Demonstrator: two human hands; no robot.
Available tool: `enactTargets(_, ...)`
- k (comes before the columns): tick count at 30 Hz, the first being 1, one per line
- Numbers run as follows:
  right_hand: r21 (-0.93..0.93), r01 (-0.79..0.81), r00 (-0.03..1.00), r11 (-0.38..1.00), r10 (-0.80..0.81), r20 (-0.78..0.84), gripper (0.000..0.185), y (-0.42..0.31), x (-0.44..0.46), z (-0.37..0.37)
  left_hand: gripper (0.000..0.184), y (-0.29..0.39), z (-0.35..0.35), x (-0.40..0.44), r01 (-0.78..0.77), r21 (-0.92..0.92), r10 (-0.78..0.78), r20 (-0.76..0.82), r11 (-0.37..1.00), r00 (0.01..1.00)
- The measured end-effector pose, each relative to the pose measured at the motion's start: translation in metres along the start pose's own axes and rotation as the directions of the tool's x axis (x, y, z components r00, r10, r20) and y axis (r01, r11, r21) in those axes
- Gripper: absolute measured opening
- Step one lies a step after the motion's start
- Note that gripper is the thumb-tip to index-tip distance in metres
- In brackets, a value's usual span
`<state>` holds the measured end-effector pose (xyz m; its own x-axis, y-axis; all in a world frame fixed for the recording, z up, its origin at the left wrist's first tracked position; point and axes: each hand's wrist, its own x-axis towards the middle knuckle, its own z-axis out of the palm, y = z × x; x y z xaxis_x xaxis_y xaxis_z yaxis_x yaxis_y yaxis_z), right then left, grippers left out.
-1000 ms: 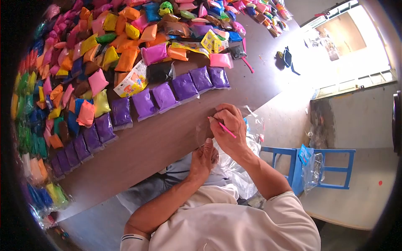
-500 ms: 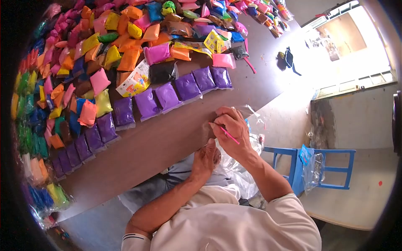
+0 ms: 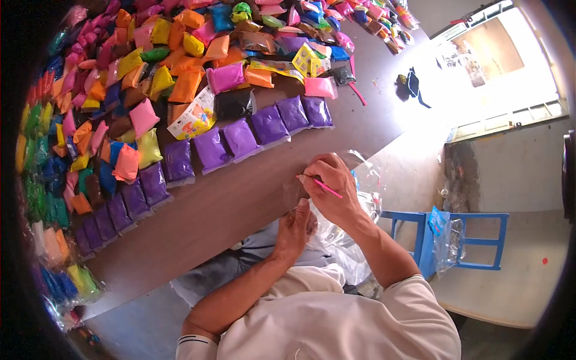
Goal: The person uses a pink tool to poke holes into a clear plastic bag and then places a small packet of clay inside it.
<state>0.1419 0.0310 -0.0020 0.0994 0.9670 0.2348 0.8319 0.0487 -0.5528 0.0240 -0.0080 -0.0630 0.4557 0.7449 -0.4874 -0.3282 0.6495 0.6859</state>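
My right hand (image 3: 329, 183) is closed round a thin pink stick (image 3: 327, 188), whose tip points left over the table edge. Just below and to the left, my left hand (image 3: 294, 228) has its thumb raised and its fingers curled, pinching a clear plastic bag (image 3: 291, 191) that is hard to see against the brown table. More crumpled clear plastic (image 3: 345, 243) lies in my lap under the right wrist. Beyond my hands, purple packets (image 3: 240, 139) stand in a long row on the table.
Behind the row is a large heap of coloured packets (image 3: 186, 84) on the table (image 3: 216, 207). A printed card (image 3: 195, 115) and another pink stick (image 3: 358, 93) lie near it. To the right are a blue chair (image 3: 423, 246) with plastic bags and a bright window (image 3: 492, 60).
My right hand has shifted slightly left with the pink stick, whose angle has changed a little. My left hand stays nearly in place.
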Motion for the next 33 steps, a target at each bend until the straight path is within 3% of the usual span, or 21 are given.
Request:
enactTargets(3, -0.064, -0.031, 0.992, 0.997, 0.023, -0.124, 0.013, 0.008, 0.004, 0.004, 0.053, 0.001, -0.002, -0.002, 0.018, 0.039, -0.019, 0.03, 0.999, 0.999)
enactTargets(6, 0.051, -0.194, 0.98, 0.98, 0.196, -0.029, 0.013, 0.014, 0.012, -0.006, 0.05, 0.003, -0.002, -0.002, 0.022, 0.138, -0.019, -0.024, 0.99, 1.0)
enactTargets(9, 0.163, -0.072, 0.996, 0.984, 0.064, 0.057, 0.013, 0.01, 0.009, -0.012, 0.05, -0.001, -0.002, -0.001, -0.03, 0.075, 0.03, 0.0, 0.997, 1.0)
enactTargets(12, 0.047, 0.033, 0.999, 0.998, -0.034, 0.021, 0.013, 0.005, 0.0, 0.001, 0.051, 0.001, -0.001, -0.002, -0.044, 0.046, 0.042, 0.05, 0.998, 0.998)
enactTargets(15, -0.053, -0.054, 0.992, 0.997, 0.047, -0.115, 0.014, 0.005, 0.003, 0.006, 0.054, 0.004, -0.004, -0.003, -0.017, 0.101, 0.011, 0.058, 0.995, 0.998)
enactTargets(18, 0.024, -0.231, 0.973, 0.973, 0.231, -0.013, 0.006, -0.003, 0.009, -0.006, 0.057, 0.007, -0.002, -0.004, 0.008, 0.115, -0.012, 0.032, 0.993, 0.999)
enactTargets(21, 0.166, -0.151, 0.987, 0.975, 0.157, -0.024, 0.006, -0.006, 0.007, -0.016, 0.058, 0.004, -0.002, -0.002, 0.036, 0.08, -0.036, -0.001, 0.996, 0.999)
enactTargets(27, -0.082, 0.124, 0.985, 0.989, -0.133, -0.113, 0.011, -0.017, -0.006, -0.016, 0.056, 0.0, -0.004, -0.002, 0.018, 0.063, -0.019, 0.014, 0.998, 1.0)
enactTargets(31, -0.128, 0.149, 0.986, 0.98, -0.158, -0.06, 0.012, -0.012, -0.012, -0.011, 0.051, -0.001, -0.007, -0.002, 0.038, 0.015, -0.039, 0.069, 0.999, 0.997)
enactTargets(33, -0.162, 0.134, 0.991, 0.978, -0.135, 0.008, 0.01, -0.011, -0.014, -0.007, 0.036, -0.011, -0.01, 0.0, 0.017, -0.112, -0.003, 0.124, 0.994, 0.992)
